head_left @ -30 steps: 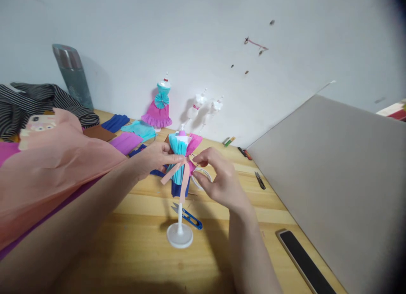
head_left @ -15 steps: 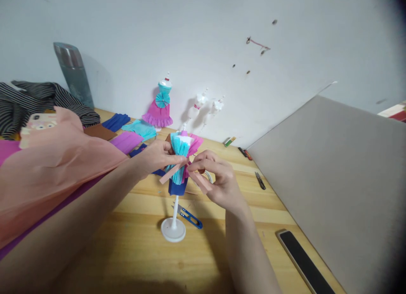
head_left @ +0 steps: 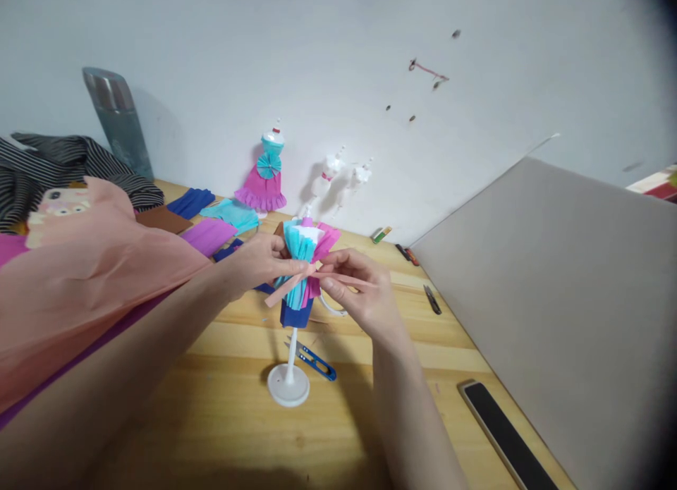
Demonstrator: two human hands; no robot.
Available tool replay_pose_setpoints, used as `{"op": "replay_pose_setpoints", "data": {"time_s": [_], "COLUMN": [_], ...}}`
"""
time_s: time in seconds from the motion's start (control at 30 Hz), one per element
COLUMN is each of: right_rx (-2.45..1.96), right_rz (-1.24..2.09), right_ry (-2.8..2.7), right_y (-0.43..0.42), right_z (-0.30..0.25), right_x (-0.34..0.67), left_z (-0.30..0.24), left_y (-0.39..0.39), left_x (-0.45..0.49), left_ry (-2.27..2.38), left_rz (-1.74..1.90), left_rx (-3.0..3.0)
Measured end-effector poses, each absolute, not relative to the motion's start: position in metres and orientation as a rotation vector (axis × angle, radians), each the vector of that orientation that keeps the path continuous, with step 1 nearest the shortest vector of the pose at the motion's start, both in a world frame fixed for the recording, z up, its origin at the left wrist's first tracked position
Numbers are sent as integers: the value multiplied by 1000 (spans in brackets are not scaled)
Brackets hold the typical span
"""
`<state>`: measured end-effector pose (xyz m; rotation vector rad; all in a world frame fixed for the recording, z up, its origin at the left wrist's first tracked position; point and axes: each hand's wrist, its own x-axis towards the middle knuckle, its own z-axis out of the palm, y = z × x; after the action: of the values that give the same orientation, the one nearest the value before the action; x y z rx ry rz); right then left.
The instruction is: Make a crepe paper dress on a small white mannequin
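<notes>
1. Grips the paper dress (head_left: 300,254) at the waist with the left hand (head_left: 259,261), fingers closed around it, upright on its small stand (head_left: 288,386) on the table (head_left: 238,433).
2. Pinches one end of the pink strip (head_left: 288,287) tight between thumb and fingers of the right hand (head_left: 360,296), stretched sideways from the waist.
3. Could tear the strip with a hard pull (thin crepe-like paper, by the look).
4. Might tip the light stand or crush the pleats by squeezing too firmly.
5. Risks nudging the snips (head_left: 312,359) lying just beside the base.
</notes>
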<state>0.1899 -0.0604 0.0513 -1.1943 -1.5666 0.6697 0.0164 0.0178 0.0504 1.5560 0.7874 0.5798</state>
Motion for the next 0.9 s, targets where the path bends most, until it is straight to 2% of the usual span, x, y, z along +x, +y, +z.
{"op": "replay_pose_setpoints", "data": {"time_s": [0.1, 0.27, 0.47, 0.9], "right_rx": [-1260, -1314, -1375, -1368], "right_rz": [569, 654, 585, 946], "right_ry": [-1587, -1544, -1425, -1182], "right_y": [-61, -63, -61, -54], "right_z": [52, 52, 49, 51], "right_x": [190, 188, 185, 186], "left_z": [46, 45, 47, 38], "left_y": [21, 22, 21, 23], "left_x": [17, 18, 17, 18], "left_ry": [819, 806, 808, 702], "left_rz": [585, 575, 604, 659], "left_rx": [1513, 1498, 1460, 1508]}}
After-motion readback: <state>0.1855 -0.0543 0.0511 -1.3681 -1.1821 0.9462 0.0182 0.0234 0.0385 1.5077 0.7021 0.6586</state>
